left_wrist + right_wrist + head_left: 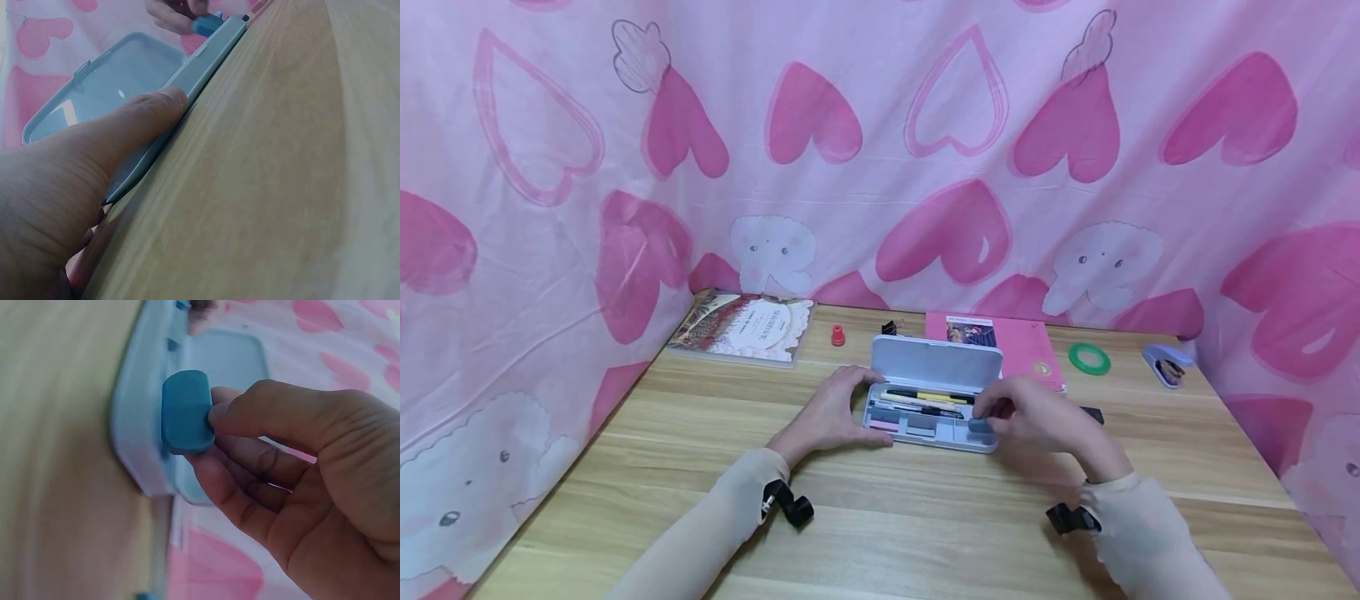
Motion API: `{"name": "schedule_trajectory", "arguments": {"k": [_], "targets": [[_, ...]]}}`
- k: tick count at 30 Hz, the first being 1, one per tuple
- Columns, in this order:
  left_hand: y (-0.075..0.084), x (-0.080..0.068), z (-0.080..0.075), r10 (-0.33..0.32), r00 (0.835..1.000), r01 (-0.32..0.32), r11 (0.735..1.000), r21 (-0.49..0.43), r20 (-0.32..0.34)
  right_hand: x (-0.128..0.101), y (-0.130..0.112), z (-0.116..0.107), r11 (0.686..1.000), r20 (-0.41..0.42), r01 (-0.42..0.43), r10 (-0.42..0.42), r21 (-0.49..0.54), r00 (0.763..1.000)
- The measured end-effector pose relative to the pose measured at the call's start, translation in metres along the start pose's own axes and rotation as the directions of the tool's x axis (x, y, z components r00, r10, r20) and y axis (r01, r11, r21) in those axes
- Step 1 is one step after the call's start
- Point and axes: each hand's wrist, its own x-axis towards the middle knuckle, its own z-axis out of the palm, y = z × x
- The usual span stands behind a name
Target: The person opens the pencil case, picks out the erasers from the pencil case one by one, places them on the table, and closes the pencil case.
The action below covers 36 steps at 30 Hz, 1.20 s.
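pencil case [936,362] partly hidden, sleeves [703,525] cut off

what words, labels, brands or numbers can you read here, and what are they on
No text can be read with certainty.
Booklet: lettering on its pale label, too small to read.
Pink book: small print by the cover picture and a round mark, both too small to read.
Pencil case and blue block: no lettering visible.
Pens: too small to tell.
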Motion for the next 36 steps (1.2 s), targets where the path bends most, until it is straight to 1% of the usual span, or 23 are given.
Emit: {"name": "schedule_trajectory", "arguments": {"k": [3, 5, 8, 11, 16, 18, 22, 25, 29, 32, 36], "targets": [[0.000, -0.001, 0.000, 0.003, 1.000, -0.003, 1.000, -0.010, -0.001, -0.006, 0.003, -0.012, 1.000, -0.040, 0.024, -0.024, -0.013, 0.999], [-0.001, -0.001, 0.000, 0.003, 1.000, -0.003, 1.000, -0.016, -0.001, -0.012, 0.005, -0.020, 0.999, -0.063, 0.020, -0.022, -0.027, 0.998], [-0.002, -0.001, 0.000, -0.005, 1.000, 0.005, 1.000, -0.019, -0.001, -0.020, 0.011, -0.028, 0.999, -0.080, -0.019, 0.015, -0.048, 0.997], [-0.002, -0.002, 0.000, -0.010, 1.000, 0.010, 1.000, -0.017, 0.001, -0.026, 0.016, -0.033, 0.996, -0.075, -0.049, 0.044, -0.069, 0.996], [-0.001, -0.003, 0.001, -0.008, 1.000, 0.008, 1.000, -0.008, 0.003, -0.028, 0.024, -0.032, 0.991, -0.041, -0.088, 0.084, -0.103, 0.996], [-0.001, -0.003, 0.002, -0.006, 1.000, 0.006, 1.000, -0.008, 0.003, -0.027, 0.028, -0.030, 0.988, -0.023, -0.116, 0.115, -0.098, 0.993], [-0.001, -0.002, 0.002, -0.009, 1.000, 0.009, 1.000, -0.013, 0.004, -0.027, 0.034, -0.026, 0.984, 0.049, -0.168, 0.171, -0.063, 0.984], [-0.001, -0.001, 0.002, -0.013, 1.000, 0.013, 1.000, -0.016, 0.005, -0.026, 0.035, -0.024, 0.970, 0.108, -0.240, 0.243, -0.039, 0.964], [0.000, 0.000, 0.001, -0.016, 1.000, 0.016, 1.000, -0.017, 0.004, -0.025, 0.036, -0.022, 0.941, 0.147, -0.336, 0.338, -0.042, 0.930], [0.001, 0.000, 0.000, -0.011, 1.000, 0.011, 1.000, -0.012, 0.004, -0.025, 0.036, -0.023, 0.941, 0.149, -0.332, 0.338, -0.067, 0.929], [0.002, 0.000, 0.000, -0.004, 1.000, 0.004, 1.000, 0.000, 0.004, -0.026, 0.038, -0.024, 0.949, 0.141, -0.299, 0.311, -0.105, 0.940]]}}
